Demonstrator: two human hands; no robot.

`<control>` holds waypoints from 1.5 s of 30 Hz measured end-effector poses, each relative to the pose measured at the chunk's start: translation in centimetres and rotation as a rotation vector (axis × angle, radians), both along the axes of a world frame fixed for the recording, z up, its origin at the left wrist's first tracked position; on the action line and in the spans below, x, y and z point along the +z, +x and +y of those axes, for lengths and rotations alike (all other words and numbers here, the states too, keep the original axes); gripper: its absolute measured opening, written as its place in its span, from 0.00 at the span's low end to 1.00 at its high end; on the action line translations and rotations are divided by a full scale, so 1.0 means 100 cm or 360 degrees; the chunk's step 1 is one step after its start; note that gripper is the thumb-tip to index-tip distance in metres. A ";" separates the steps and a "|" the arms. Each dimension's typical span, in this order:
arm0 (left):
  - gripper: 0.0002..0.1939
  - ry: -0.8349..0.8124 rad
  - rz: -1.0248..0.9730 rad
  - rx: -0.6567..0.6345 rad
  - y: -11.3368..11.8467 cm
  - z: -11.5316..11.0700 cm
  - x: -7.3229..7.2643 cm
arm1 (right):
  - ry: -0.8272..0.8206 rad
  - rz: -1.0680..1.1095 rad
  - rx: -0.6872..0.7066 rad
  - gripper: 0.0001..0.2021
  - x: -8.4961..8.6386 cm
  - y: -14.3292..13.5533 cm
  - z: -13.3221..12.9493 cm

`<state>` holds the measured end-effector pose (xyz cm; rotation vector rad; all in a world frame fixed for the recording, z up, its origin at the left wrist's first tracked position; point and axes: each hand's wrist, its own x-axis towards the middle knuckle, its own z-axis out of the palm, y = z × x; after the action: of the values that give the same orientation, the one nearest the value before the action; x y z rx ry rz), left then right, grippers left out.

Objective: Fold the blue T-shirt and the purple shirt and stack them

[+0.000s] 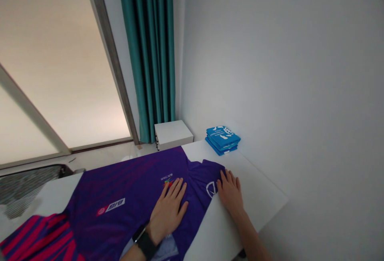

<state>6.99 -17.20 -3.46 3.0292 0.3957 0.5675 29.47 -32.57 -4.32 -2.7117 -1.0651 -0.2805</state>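
A purple shirt [135, 189] with a logo patch and a small colourful print lies spread over the white table [258, 189]. Pink stripes mark its part at the lower left. My left hand [169, 209], with a dark watch on the wrist, lies flat on the shirt beside the colourful print, fingers apart. On the right, my right hand [230, 191] rests with outstretched fingers at the edge of the sleeve, near a white round emblem. Neither hand grips the cloth.
Folded blue cloths [222, 139] are stacked at the table's back edge against the wall. Beyond the table stand a white cabinet [174, 133] and a green curtain [156, 53]. A dark-framed item with a grey mesh surface [27, 185] is at the far left.
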 end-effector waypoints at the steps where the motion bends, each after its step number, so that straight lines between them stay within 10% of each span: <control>1: 0.28 0.0002 0.0004 0.0005 0.000 0.000 0.000 | 0.0023 0.0047 0.0043 0.26 -0.001 0.004 0.000; 9: 0.28 -0.0004 -0.0011 0.0001 -0.001 -0.003 0.003 | 0.0714 0.0610 0.0313 0.27 0.038 0.026 0.026; 16: 0.28 -0.0109 0.0013 -0.0028 -0.003 -0.005 0.007 | 0.0603 0.0906 0.0973 0.25 0.087 -0.074 0.099; 23: 0.19 -0.0356 0.0155 0.0105 -0.004 -0.013 0.027 | 0.0501 0.1117 0.1291 0.20 0.072 -0.097 0.109; 32: 0.19 -0.0757 0.0314 -0.0012 -0.029 0.025 0.092 | 0.0694 0.0596 0.0913 0.18 0.041 -0.050 0.074; 45: 0.07 -0.0198 0.0232 -0.0109 -0.041 0.076 0.043 | 0.0349 0.0074 0.0798 0.14 0.021 -0.081 0.006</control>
<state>2.94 -9.55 0.82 2.9596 0.3179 0.3069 21.32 -31.94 -2.25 -2.1616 -1.5465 -0.2283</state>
